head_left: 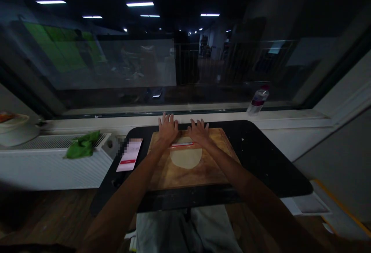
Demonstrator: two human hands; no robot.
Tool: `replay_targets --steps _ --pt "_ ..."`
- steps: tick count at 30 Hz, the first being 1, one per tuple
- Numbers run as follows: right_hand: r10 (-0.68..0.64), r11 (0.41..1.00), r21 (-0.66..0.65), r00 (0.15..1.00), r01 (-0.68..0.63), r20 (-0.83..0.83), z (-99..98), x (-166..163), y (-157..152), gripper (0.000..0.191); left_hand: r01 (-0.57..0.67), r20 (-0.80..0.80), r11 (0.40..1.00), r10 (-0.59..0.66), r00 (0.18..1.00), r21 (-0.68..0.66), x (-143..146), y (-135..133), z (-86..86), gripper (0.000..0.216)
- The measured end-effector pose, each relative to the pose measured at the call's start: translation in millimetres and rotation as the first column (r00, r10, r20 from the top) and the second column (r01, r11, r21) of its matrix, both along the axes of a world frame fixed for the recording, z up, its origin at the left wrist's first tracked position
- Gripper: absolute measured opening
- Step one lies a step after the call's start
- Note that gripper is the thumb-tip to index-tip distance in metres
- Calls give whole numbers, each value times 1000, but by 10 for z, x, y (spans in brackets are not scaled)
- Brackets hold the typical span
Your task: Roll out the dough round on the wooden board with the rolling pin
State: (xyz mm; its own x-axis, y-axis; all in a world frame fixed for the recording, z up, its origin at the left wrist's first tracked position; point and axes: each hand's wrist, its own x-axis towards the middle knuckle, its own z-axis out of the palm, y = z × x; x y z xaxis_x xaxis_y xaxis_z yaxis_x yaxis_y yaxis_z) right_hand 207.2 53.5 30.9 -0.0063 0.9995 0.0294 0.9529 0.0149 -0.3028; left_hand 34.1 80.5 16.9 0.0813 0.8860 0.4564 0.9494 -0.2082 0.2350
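A flat round of dough lies on a wooden board. Across its upper part runs a thin rolling pin with a red and white label along it. My left hand rests palm down over the pin's left end, fingers stretched out and spread toward the window. Over the right end lies my right hand, also flat with its fingers apart. Both palms appear to touch the pin, and they hide its ends. The dough reaches a little beyond the pin on the far side.
The board is on a black table against the windowsill. Left of the board lies a phone with a lit screen. A plastic bottle stands on the sill. A green cloth drapes over the radiator, near a white pot.
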Motion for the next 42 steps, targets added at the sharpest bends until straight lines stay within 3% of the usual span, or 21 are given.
replay_targets --steps 6,10,15,20,24,26,29,34,42 --pt "96 995 44 995 -95 -17 -31 12 -145 61 -10 0 1000 10 1000 17 -27 -78 -114 50" --pt "65 998 0 998 -65 -11 -42 51 -348 58 -39 -62 999 37 997 -36 -35 -287 -143 51" --pt "156 978 131 986 -162 58 -111 74 -794 54 -62 -71 991 54 996 -115 -36 -692 -187 52" --pt "209 931 279 971 -235 120 -331 117 -1261 53 -100 -129 990 88 988 -94 -90 -1178 -236 54" --pt "172 872 439 975 -216 139 -542 319 -1426 54 -86 -171 995 78 982 -40 -161 -1508 -261 53" --pt "88 862 485 986 -147 142 -608 435 -1438 51 -64 -170 998 60 984 -15 -200 -1617 -286 50" --pt "18 882 465 992 -75 125 -615 538 -1441 48 -34 -166 999 35 986 7 -240 -1689 -315 47" --pt "31 929 365 995 -63 93 -485 552 -1483 50 -35 -122 999 39 992 32 -239 -1681 -298 45" --pt "91 912 395 994 -108 62 -438 593 -1498 52 -54 -110 994 64 992 91 -332 -1738 -381 48"
